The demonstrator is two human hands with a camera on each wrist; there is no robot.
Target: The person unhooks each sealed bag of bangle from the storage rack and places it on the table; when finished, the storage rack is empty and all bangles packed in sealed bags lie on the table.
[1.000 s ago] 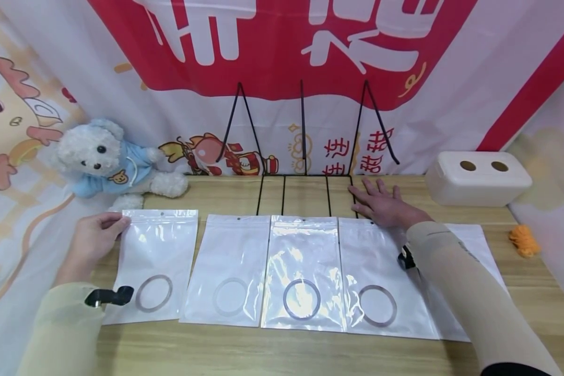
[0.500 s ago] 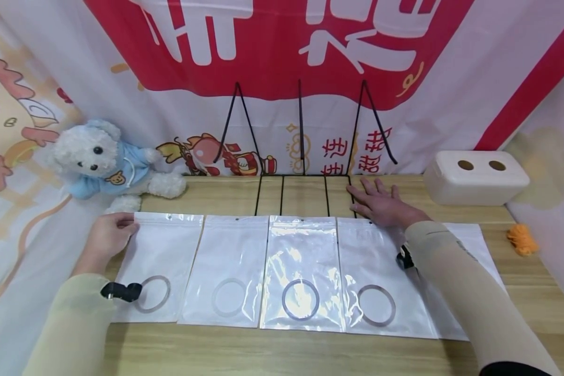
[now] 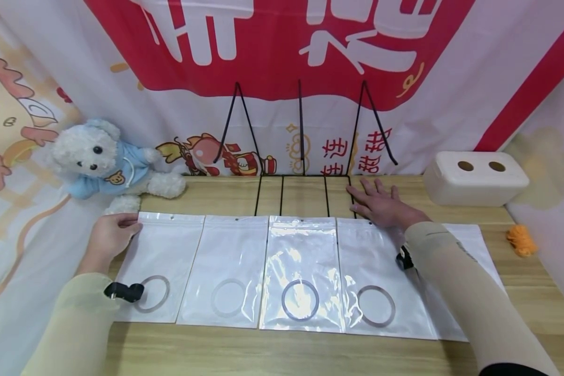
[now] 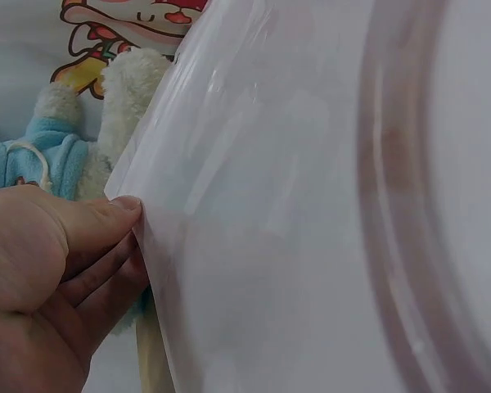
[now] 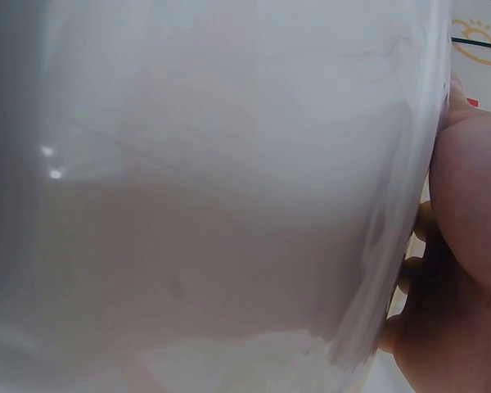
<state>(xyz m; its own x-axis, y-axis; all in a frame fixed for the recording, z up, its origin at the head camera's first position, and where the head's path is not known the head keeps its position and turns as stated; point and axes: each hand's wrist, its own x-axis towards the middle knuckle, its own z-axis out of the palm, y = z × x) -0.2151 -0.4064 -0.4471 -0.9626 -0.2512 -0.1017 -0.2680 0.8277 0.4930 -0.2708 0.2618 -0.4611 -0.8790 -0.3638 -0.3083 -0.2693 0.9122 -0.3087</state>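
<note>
Several clear-fronted zip pouches lie side by side in a row, most showing a bangle-like ring inside. My left hand (image 3: 108, 241) pinches the upper left corner of the leftmost pouch (image 3: 169, 248) between thumb and fingers; its pinkish-brown ring (image 4: 397, 196) looms large in the left wrist view. With fingers spread, my right hand (image 3: 386, 208) rests palm down behind the fourth pouch (image 3: 371, 256), fingertips at the right wire of a black wire rack (image 3: 327, 196). The right forearm covers much of the rightmost pouch (image 3: 467, 245). Glare hides detail in the middle pouch (image 3: 303, 261).
The rack's thin black prongs (image 3: 249, 117) rise before the printed backdrop. A white plush bear (image 3: 91, 149) in a blue hoodie sits at the back left. At the right are a white box (image 3: 477, 180) with two holes and an orange bundle (image 3: 521, 240).
My left hand has moved right, bringing the leftmost pouch against its neighbour and laying it straighter in the row. The right hand has stayed in place.
</note>
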